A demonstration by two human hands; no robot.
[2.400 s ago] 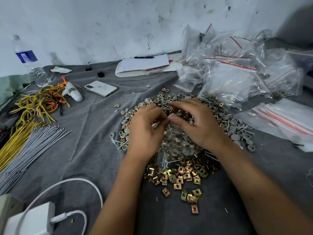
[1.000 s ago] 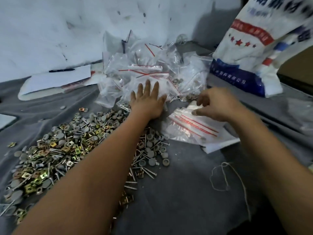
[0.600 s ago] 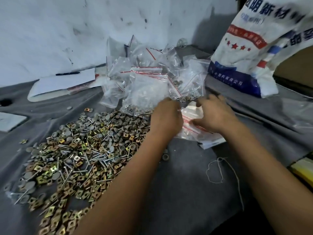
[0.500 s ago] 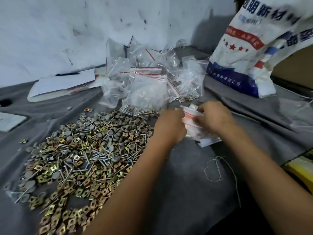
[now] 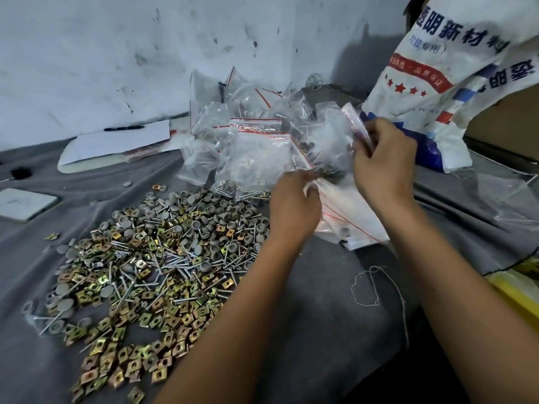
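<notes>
- Head view: the right hand (image 5: pixel 382 163) is raised above the counter (image 5: pixel 315 322), which is covered by a grey cloth. Its fingers (image 5: pixel 368 132) are curled round the red-striped mouth of a clear zip bag (image 5: pixel 356 121), which is held tilted in the air.
- The left hand (image 5: pixel 294 207) is lower and nearer. Its thumb and fingers pinch plastic at the upper edge of the stack of empty bags (image 5: pixel 354 225), which lies flat on the cloth just right of that hand.
- Whether the lifted bag's lower end joins the pinched plastic cannot be told.
- Behind both hands is a pile of filled bags (image 5: pixel 256 154), touching the far edge of the loose hardware heap (image 5: pixel 163 252) of grey caps, brass-coloured square clips and long screws.
- A printed woven sack (image 5: pixel 437 71) stands at the right rear, just behind the right hand.
- A notepad (image 5: pixel 116 144) with a pen (image 5: pixel 124 128) on it lies at the left rear, well apart from the hands.
- A loose thread (image 5: pixel 376 285) lies on the cloth between the forearms.
</notes>
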